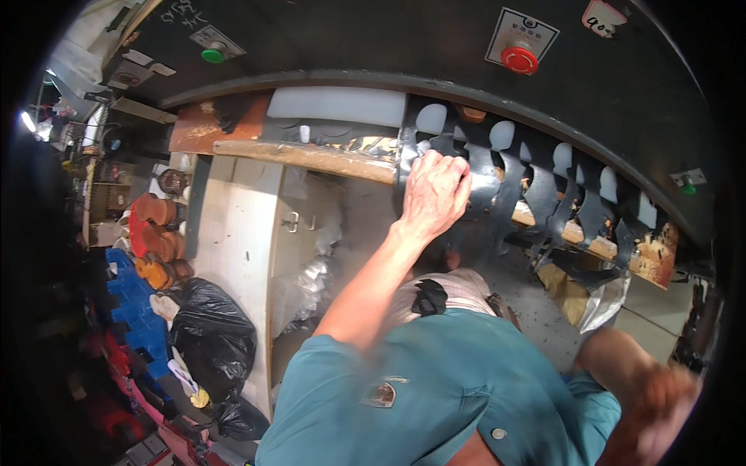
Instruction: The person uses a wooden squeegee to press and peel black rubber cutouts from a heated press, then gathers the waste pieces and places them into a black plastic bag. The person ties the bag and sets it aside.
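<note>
My left hand [437,190] is closed, knuckles up, at the left end of a black sheet [509,186] full of cut-out holes. Its fingers curl onto the sheet, and their tips are hidden. Through rounded, sole-like holes in the sheet a pale surface shows, and torn black strips hang over the front edge of the worn wooden board [311,158]. My right hand [660,400] is out at the lower right, away from the board. Motion smears its fingers, so I cannot make out anything in it.
A dark machine beam [373,39] spans above the board, with a red push button [520,59] and green buttons [213,54]. At left stand a pale cabinet [233,225], a black plastic bag [214,330] and stacked orange-brown pieces [159,241]. A brown sack [566,291] lies below right.
</note>
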Motion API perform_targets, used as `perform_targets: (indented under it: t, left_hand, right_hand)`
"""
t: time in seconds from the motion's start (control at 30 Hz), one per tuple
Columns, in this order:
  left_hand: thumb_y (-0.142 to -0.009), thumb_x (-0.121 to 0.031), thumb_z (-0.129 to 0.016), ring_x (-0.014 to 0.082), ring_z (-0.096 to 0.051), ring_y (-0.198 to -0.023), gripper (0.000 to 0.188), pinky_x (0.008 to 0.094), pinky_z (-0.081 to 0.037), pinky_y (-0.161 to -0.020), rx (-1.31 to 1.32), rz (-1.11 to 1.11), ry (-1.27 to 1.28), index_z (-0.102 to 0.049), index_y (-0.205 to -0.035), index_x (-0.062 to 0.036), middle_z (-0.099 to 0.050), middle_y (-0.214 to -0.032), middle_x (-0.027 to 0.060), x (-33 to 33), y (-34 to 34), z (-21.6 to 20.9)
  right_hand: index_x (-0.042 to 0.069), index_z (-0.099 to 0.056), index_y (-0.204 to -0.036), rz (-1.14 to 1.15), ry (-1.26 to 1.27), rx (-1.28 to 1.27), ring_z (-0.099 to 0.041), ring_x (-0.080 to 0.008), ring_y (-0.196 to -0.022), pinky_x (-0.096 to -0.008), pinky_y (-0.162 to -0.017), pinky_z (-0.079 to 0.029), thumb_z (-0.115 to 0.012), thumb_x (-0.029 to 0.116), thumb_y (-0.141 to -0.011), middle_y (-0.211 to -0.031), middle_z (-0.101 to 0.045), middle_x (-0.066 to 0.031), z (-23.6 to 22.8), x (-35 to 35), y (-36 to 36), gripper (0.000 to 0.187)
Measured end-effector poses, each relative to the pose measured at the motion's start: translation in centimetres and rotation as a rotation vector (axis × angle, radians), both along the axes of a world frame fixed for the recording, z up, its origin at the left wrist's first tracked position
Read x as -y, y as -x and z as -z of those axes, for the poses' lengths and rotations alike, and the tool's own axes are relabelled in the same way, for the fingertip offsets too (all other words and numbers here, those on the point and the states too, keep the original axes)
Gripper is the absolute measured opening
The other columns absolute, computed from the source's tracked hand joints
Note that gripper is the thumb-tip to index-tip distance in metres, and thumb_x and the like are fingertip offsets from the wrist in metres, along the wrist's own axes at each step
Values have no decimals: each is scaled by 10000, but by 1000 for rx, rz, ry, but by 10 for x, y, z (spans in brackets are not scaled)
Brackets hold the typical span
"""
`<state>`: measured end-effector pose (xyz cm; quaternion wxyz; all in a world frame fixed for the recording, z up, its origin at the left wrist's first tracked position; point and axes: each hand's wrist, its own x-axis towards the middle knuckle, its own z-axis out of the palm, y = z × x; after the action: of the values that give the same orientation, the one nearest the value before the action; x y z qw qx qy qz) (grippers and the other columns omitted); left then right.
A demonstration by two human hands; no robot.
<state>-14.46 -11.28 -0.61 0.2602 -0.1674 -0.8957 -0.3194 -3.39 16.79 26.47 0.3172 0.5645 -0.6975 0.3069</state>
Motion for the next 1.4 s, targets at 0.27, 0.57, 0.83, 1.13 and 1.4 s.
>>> perform_targets:
  t: [0.27, 0.57, 0.83, 1.13, 1.4]
  left_hand:
    - [-887, -97, -748, 309, -606, -914, 116, 444, -466, -803, 193, 32, -9, -651, -950, -81, -673, -898, 72, -1, 20, -25]
    - [-999, -97, -650, 392, -741, -915, 157, 479, -586, -836, 660, 57, -315, -735, -1064, 18, -759, -1002, 210, 56, 88, -67]
    - [-971, -66, -685, 398, -457, -1498, 530, 555, -362, -1233, 250, -64, 149, -524, -1468, 23, -523, -1573, 214, 67, 155, -22]
    - [-973, -201, -742, 457, -429, -1499, 476, 581, -321, -1246, 353, -104, 222, -632, -1362, 51, -535, -1555, 231, 56, 148, -44]
    - [-938, -332, -776, 407, -327, -1574, 706, 547, -267, -1284, 448, 105, 200, -527, -1507, 4, -407, -1663, 214, 21, 157, -44]
  right_hand:
    - [-3, -684, -1323, 434, 307, 883, -653, -256, -1232, -351, -1055, -538, -813, 56, -896, -1319, -639, -152, 191, 55, 212, 449]
    - [-105, -382, -1567, 706, -283, 775, -334, -562, -1467, -561, -1226, -330, -919, 418, -699, -1593, -260, -446, 205, 165, 304, 1148]
    - [13, -603, -1458, 746, -230, 877, -385, -520, -1420, -554, -1178, -383, -858, 347, -651, -1585, -346, -382, 213, 167, 316, 909]
    - [-68, -478, -1551, 141, 545, 1744, -587, -241, -1319, -364, -1159, -428, -853, 183, -724, -1453, -592, -174, 179, 107, 331, 942]
    - [-60, -482, -1550, 7, 728, 1811, -598, -261, -1314, -375, -1153, -434, -827, 270, -736, -1434, -608, -182, 187, 92, 336, 944]
